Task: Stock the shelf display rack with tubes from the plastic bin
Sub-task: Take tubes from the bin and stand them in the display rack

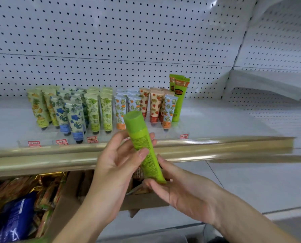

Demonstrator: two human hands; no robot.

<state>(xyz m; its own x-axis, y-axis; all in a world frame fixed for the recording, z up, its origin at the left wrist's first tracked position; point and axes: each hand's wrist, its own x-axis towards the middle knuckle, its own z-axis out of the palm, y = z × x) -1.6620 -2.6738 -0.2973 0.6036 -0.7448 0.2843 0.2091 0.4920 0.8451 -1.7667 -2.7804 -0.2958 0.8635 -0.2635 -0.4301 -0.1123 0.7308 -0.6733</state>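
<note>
A bright green plastic tube (145, 146), cap uppermost, is gripped by the curled fingers of the left hand (118, 165) and pinched at its crimped end by the right hand (179, 188).

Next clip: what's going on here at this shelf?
A person is stocking a shelf with small tubes. One green tube, cap up, is held in front of the shelf edge: the left hand wraps its middle, the right hand pinches its lower end. It is not yet in the clear display rack, where patterned tubes stand cap down in rows and matching green tubes stand at the right end.
</note>
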